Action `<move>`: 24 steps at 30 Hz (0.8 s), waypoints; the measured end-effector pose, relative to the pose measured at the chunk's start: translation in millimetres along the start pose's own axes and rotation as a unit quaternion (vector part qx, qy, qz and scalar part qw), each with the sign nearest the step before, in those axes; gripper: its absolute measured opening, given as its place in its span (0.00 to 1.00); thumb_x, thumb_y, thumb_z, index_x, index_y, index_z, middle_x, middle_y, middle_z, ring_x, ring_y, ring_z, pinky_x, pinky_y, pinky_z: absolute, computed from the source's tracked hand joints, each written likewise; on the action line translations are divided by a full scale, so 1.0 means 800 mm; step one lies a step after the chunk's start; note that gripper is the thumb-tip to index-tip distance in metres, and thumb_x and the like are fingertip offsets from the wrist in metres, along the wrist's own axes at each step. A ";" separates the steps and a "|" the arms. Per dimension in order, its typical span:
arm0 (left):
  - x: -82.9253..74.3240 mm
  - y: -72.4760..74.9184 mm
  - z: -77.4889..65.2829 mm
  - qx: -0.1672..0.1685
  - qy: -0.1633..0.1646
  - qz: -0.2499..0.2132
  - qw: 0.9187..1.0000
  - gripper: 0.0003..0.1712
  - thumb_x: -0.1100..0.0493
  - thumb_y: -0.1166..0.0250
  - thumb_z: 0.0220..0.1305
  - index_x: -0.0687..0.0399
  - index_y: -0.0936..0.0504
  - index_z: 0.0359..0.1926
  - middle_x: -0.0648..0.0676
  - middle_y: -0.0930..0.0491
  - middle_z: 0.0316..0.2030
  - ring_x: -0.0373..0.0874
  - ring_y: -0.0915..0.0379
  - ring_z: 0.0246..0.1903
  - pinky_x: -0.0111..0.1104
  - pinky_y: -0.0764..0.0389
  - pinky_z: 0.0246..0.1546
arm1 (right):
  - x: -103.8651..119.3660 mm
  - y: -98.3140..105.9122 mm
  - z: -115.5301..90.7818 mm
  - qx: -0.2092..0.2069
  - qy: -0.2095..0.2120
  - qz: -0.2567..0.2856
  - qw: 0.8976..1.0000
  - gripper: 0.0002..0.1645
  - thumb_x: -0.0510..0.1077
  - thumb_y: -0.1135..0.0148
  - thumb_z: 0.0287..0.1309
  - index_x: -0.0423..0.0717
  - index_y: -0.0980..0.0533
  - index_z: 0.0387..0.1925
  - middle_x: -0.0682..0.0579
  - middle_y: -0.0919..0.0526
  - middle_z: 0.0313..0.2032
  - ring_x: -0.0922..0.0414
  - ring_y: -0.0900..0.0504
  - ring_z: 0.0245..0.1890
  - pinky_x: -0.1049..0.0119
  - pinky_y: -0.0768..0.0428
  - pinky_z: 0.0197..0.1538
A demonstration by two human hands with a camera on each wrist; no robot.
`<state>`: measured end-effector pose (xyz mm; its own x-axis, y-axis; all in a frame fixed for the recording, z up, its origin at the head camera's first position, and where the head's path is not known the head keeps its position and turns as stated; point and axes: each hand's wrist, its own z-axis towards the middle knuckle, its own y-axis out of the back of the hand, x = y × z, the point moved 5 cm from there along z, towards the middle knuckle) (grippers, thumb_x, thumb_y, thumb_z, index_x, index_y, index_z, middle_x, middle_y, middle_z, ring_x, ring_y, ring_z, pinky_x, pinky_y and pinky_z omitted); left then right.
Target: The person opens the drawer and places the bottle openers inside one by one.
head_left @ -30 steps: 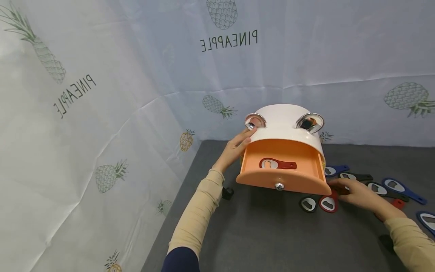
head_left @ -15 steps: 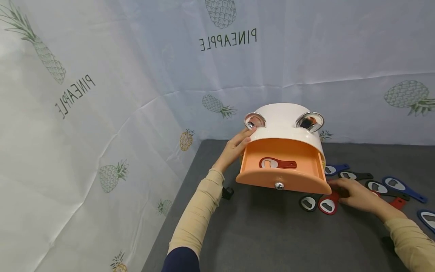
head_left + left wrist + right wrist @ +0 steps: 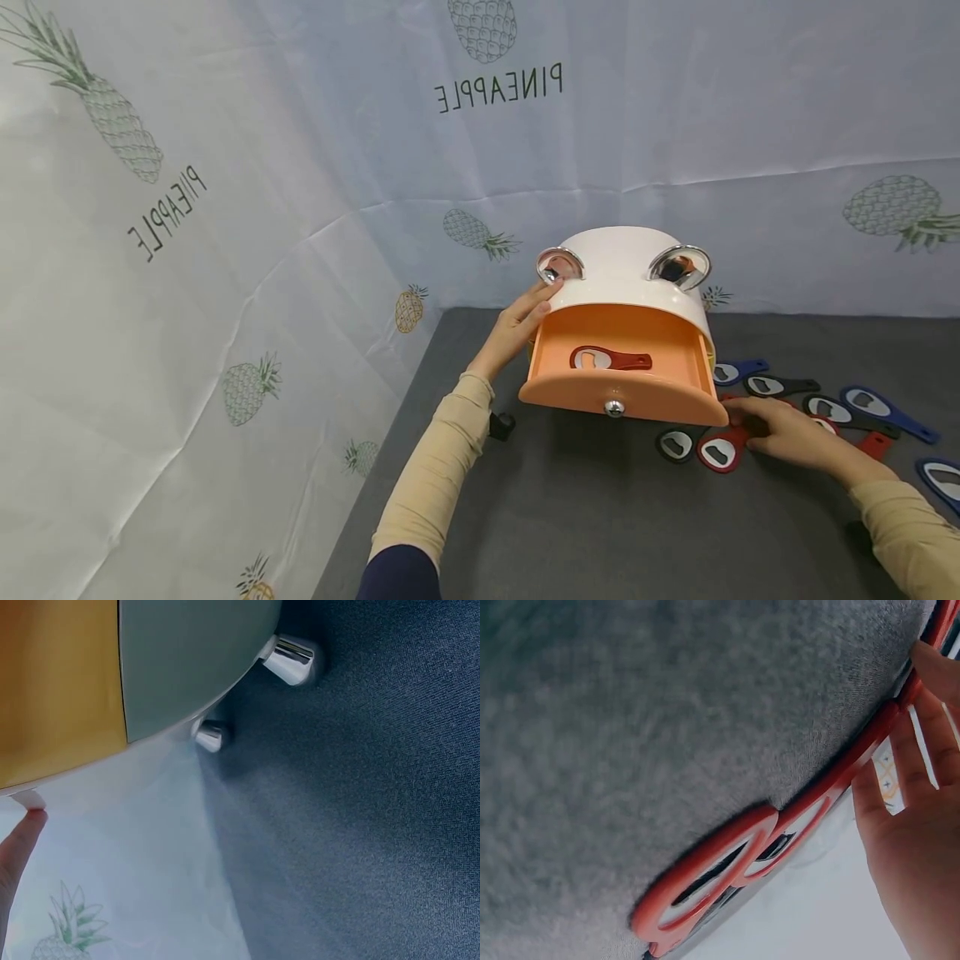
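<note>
Over the past second, only the right side of the scene has altered: the red opener [image 3: 717, 452] closest to the right hand [image 3: 795, 433] has slid slightly toward the person. Its round head sits a touch nearer them than that of the black opener [image 3: 675, 446] beside it, where a second ago the two were about level. The left hand [image 3: 513, 333], the frog-faced box [image 3: 622, 258] and the dark red opener [image 3: 611, 359] lying in its orange drawer [image 3: 660, 400] all look just as they did.

Right of the box, more openers lie scattered across the grey counter [image 3: 600, 517]: blue ones and black ones, with a red handle [image 3: 875, 445] poking out past the right wrist and one blue opener [image 3: 941, 482] cut off at the edge of view. The drawer stands pulled out, and its front corner comes right up to the right hand's fingertips, crowding them. The hand itself covers the handle of the sliding opener.

The right arm reaches in low from the side, its fingers bent down among red handles. From the wrist, some gaps show between them and the thumb touches red, but I can't tell whether they pinch anything. The left arm stretches forward, that hand resting along the box's left side, fingers nearly straight beneath the silver-rimmed eye [image 3: 560, 265], one fingertip touching a pale knob [image 3: 30, 798]. Underneath, a silver foot [image 3: 291, 661] stands on the counter.
</note>
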<state>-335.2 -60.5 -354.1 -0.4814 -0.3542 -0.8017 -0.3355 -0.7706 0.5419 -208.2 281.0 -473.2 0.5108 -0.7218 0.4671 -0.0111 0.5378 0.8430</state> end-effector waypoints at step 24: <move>0.004 0.001 0.000 -0.003 -0.001 0.007 1.000 0.35 0.20 0.60 0.55 0.15 0.41 0.64 0.36 0.49 0.71 0.36 0.55 0.72 0.50 0.42 0.69 | 0.007 0.011 -0.018 0.046 -0.056 -0.006 0.997 0.11 0.48 0.29 0.46 0.60 0.19 0.34 0.70 0.23 0.31 0.77 0.30 0.32 0.74 0.29 0.28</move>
<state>-337.2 -62.1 -356.4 -0.4874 -0.3641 -0.7937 -0.3246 -0.7682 0.5518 -193.1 287.7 -466.7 0.4120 -0.7745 0.4800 -0.0869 0.4910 0.8668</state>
